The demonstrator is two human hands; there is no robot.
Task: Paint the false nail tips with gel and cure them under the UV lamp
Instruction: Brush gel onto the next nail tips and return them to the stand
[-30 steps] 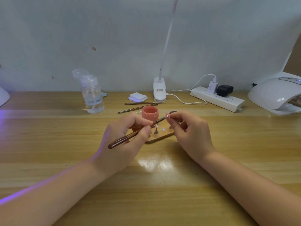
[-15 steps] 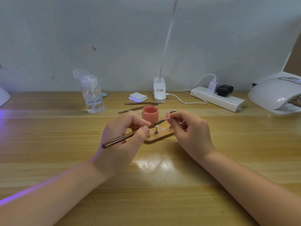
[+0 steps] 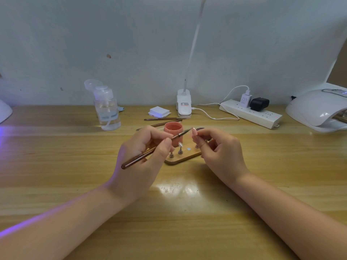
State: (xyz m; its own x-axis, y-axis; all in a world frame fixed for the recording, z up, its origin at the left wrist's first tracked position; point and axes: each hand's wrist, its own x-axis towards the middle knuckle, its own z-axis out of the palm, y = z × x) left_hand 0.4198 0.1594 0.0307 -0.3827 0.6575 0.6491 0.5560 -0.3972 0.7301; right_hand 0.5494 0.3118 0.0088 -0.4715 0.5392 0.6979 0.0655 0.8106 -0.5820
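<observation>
- left hand (image 3: pixel 142 158) grips the brush (image 3: pixel 150 151), tip touching the nail tip (image 3: pixel 193 131)
- right hand (image 3: pixel 219 154) pinches that nail tip, just above the wooden holder (image 3: pixel 183 158)
- gel pot (image 3: pixel 173 131) sits right behind both hands, btw
- UV lamp (image 3: pixel 317 107) far right of the right hand on the tabletop (image 3: pixel 178 212)

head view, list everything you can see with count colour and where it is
gel pot: 1, coral, table centre, behind the stand
wooden stand: 1, tan, between the hands
nail tip: 1, pink, pinched in right hand
brush: 1, brown, in left hand, tip at the nail tip
spare brushes: 2, brown, behind the pot
pump bottle: 1, clear, back left
pads: 1 stack, white, back centre
clip lamp: 1, white, back centre
power strip: 1, white, back right
UV lamp: 1, white, far right
left hand: grips brush
right hand: pinches nail tip
</observation>
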